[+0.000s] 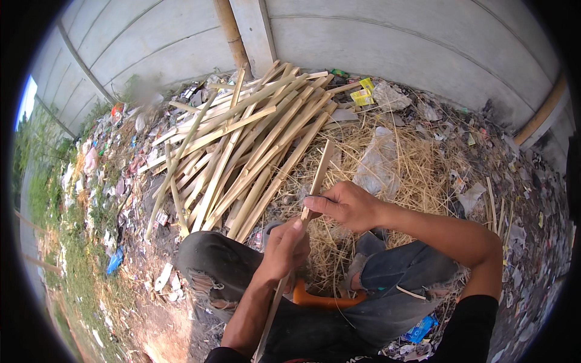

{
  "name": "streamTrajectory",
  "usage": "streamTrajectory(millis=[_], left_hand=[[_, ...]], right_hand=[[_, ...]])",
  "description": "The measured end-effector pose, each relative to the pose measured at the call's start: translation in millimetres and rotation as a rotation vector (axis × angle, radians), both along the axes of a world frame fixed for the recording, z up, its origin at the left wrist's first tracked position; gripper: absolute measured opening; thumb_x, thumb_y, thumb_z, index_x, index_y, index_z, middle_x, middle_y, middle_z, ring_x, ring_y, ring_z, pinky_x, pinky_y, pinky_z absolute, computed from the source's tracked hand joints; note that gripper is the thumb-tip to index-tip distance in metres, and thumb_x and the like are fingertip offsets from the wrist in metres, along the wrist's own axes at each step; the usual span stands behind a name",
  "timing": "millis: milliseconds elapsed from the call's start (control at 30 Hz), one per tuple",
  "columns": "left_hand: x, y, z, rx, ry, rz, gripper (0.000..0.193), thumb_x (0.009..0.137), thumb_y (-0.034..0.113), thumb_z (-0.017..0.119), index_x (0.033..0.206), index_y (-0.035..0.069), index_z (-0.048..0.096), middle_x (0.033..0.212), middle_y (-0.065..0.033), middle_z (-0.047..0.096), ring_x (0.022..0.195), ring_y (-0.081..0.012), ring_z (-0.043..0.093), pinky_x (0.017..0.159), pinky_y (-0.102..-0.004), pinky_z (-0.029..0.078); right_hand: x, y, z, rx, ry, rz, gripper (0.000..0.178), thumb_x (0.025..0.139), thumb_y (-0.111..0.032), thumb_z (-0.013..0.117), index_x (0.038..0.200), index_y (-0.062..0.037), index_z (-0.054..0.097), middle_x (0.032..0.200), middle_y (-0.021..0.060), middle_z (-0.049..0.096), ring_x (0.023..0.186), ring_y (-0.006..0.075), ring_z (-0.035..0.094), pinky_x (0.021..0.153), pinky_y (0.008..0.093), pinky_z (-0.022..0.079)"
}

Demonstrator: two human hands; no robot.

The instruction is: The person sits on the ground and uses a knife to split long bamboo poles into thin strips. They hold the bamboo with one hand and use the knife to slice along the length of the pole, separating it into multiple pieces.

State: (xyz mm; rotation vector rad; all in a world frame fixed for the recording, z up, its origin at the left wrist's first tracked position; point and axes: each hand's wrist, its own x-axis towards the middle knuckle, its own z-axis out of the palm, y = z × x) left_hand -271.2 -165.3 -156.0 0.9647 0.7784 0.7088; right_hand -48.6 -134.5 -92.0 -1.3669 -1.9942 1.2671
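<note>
A long split bamboo strip (320, 171) runs at a slant from my lap up past both hands. My left hand (285, 247) is closed around it, with the thumb lying along its face. Just above, my right hand (353, 206) closes on the same strip, thumb and fingers pressed against it. Any small tool inside the right hand is hidden. Between my bent legs lies a curved orange handle (327, 299); I cannot tell what it belongs to.
A large pile of split bamboo strips (242, 142) lies ahead, against a grey panel wall (387, 45). Straw-like shavings (423, 175) cover the ground to its right. Scattered litter surrounds me, including a blue wrapper (419, 330) by my right leg. Green plants (78, 242) grow at left.
</note>
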Motion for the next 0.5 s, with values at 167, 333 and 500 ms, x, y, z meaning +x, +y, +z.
streamTrajectory(millis=[167,333,500], left_hand=[[2,0,12,-0.024,0.029,0.004,0.041,0.108,0.044,0.045,0.092,0.008,0.053,0.065,0.0021,0.04,0.051,-0.0076,0.036,0.043,-0.0233,0.026],[1,2,5,-0.005,0.027,0.011,0.041,0.108,0.045,0.045,0.092,0.008,0.053,0.066,0.002,0.04,0.051,-0.0077,0.036,0.043,-0.0234,0.026],[2,0,8,-0.037,-0.013,0.014,0.034,0.109,0.038,0.045,0.091,0.01,0.05,0.065,0.0048,0.037,0.051,-0.0061,0.033,0.044,-0.0237,0.025]], right_hand=[[-6,-10,-3,0.446,-0.154,-0.195,0.061,0.1,-0.058,0.053,0.08,-0.0031,0.071,0.063,0.0154,0.065,0.062,0.0328,0.068,0.06,0.0422,0.052],[-10,-14,-9,0.498,-0.322,-0.173,0.061,0.102,-0.056,0.053,0.076,-0.0035,0.068,0.059,0.0154,0.063,0.06,0.0352,0.067,0.057,0.044,0.052],[-8,-4,-6,0.194,-0.148,-0.064,0.069,0.103,-0.059,0.045,0.072,-0.0025,0.069,0.061,0.0206,0.063,0.065,0.037,0.068,0.065,0.0478,0.052]])
